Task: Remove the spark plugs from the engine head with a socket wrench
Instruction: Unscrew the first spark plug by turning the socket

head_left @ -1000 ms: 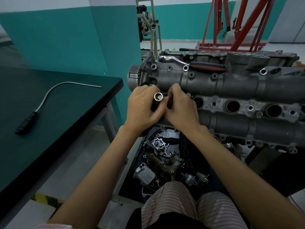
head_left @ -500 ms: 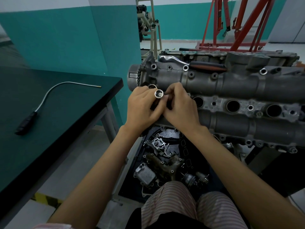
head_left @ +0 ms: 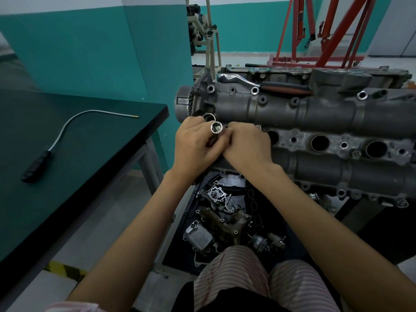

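Two hands meet over the engine: the left hand (head_left: 195,147) and the right hand (head_left: 247,147). One shiny socket (head_left: 216,127) shows between them, its open end up. One engine head (head_left: 315,122) lies across the view, with three open plug wells in plain sight past the right hand. One ratchet wrench (head_left: 263,84) rests on top of it. One flexible pick-up tool (head_left: 67,136) lies on the one tabletop (head_left: 94,154).

Shiny silver socket (head_left: 216,127) in the grip, dull grey engine head (head_left: 315,113) right of it, dark green bench (head_left: 67,154) left with a black-handled, silver-shafted tool (head_left: 56,140), teal wall (head_left: 90,48) beyond, red hoist frame (head_left: 333,32) far right, pink-and-white striped trousers (head_left: 258,278) below.
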### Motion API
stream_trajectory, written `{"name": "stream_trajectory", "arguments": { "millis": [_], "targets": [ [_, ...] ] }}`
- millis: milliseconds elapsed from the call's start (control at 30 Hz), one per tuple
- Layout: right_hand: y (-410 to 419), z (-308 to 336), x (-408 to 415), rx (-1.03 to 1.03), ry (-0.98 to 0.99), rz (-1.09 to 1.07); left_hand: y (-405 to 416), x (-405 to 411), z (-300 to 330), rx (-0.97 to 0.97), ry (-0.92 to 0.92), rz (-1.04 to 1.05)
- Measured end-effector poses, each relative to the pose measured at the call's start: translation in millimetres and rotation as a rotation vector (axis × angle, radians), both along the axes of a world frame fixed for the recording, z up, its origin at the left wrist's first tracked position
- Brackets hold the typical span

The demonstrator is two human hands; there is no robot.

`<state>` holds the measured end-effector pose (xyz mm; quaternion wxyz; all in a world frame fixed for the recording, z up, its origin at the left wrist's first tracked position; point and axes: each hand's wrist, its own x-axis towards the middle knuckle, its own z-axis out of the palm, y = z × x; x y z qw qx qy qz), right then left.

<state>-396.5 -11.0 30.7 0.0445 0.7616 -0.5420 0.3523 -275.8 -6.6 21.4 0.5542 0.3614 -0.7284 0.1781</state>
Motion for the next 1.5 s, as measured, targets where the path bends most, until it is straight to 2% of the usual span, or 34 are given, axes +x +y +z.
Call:
{"name": "stream_trajectory", "arguments": {
  "millis": [333,567,933,1067,1333,1500],
  "targets": [
    [8,-10,-1,-0.104,-0.209,0.041,1,2,0,-0.028,-0.051,-0.012],
    [6,-9,2,-0.050,-0.114,-0.021,-1,0,-1,0.015,-0.002,0.041],
    [9,-10,3,-0.105,-0.206,0.054,2,0,1,0.014,0.002,-0.015],
    [6,-10,3,-0.066,-0.135,-0.002,0,0,-1,0.030,0.037,0.015],
    [9,-11,2,-0.089,-0.222,0.065,4,0,2,0.039,-0.017,-0.008],
    [8,-9,2,-0.073,-0.172,0.051,4,-2,0,0.058,0.043,-0.009]
  ]
}}
